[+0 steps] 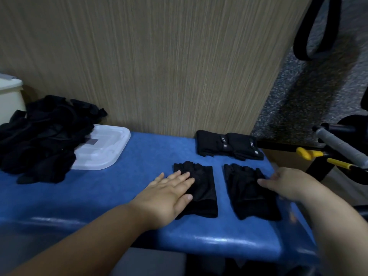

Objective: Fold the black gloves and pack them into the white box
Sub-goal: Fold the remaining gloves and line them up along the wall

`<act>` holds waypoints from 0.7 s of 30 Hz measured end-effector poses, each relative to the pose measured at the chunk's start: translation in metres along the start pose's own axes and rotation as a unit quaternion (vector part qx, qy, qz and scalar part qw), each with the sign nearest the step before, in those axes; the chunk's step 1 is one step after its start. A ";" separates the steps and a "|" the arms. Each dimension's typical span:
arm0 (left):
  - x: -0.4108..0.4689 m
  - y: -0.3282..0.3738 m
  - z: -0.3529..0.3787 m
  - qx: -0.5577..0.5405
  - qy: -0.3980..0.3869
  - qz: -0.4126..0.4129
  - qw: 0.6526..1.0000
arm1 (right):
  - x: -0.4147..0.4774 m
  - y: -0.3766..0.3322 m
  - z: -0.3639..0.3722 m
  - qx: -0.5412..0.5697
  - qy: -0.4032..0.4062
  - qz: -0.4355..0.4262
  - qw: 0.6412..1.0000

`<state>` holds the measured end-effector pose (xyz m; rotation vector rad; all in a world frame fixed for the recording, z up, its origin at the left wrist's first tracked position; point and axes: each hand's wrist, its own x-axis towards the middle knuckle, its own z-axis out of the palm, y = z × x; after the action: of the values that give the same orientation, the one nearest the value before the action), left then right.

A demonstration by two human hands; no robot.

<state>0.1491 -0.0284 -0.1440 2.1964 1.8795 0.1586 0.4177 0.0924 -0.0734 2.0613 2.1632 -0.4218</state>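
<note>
Two black fingerless gloves lie flat and side by side on the blue padded worktop (139,156), long axes running near to far, finger ends toward the wood-grain wall. The left hand (169,193) presses flat on the left glove (201,188), fingers straight. The right hand (286,183) lies on the right glove (245,194), too blurred to tell its grip. Behind them lies a folded pair (229,145). Far left, a pile of black gloves (39,136) overlaps a white lid (103,150) beside the white box (10,94).
</note>
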 end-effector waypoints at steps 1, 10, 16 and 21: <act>0.001 0.001 0.000 -0.001 0.000 -0.001 1.000 | 0.003 0.002 0.002 0.008 -0.008 0.005 1.000; 0.007 0.010 0.001 -0.006 0.004 -0.011 1.000 | 0.005 -0.007 0.019 0.142 0.012 -0.038 0.989; 0.008 0.011 0.000 -0.005 0.001 -0.011 1.000 | 0.004 -0.014 0.028 0.362 -0.044 -0.088 0.927; 0.009 0.010 0.001 -0.009 0.006 -0.011 1.000 | -0.001 -0.024 0.026 0.500 -0.093 -0.110 0.854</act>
<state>0.1600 -0.0214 -0.1428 2.1675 1.8989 0.1834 0.3914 0.0833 -0.0957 1.9427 2.2731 -2.0399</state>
